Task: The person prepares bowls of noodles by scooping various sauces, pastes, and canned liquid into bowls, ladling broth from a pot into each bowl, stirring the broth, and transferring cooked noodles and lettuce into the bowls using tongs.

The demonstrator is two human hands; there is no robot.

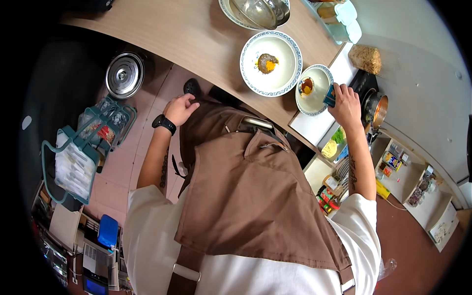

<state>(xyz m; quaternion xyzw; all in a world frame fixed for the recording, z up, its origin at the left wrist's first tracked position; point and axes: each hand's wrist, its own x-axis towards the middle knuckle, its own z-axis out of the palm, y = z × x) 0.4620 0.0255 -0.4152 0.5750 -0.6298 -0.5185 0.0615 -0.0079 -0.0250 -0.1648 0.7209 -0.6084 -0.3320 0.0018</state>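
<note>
My right hand [347, 105] is closed around a small dark teal packet [330, 96], whose printing is too small to read. The packet is at the right rim of a small white bowl [317, 102] with a blue patterned edge. Inside that bowl lies a little heap of orange-red and yellow powder [307, 86]. To its left stands a larger white bowl [250, 73] of the same pattern, holding brown and yellow powder [267, 64]. My left hand [180, 109], with a black watch on the wrist, rests against the brown apron [236, 196], fingers loosely apart.
A third bowl [227, 14] with a metal vessel in it stands at the counter's back. Right of the counter are a bag of dry food [366, 59] and a wok [379, 111]. A lidded steel pot [125, 75] and a green rack [73, 162] are at the left.
</note>
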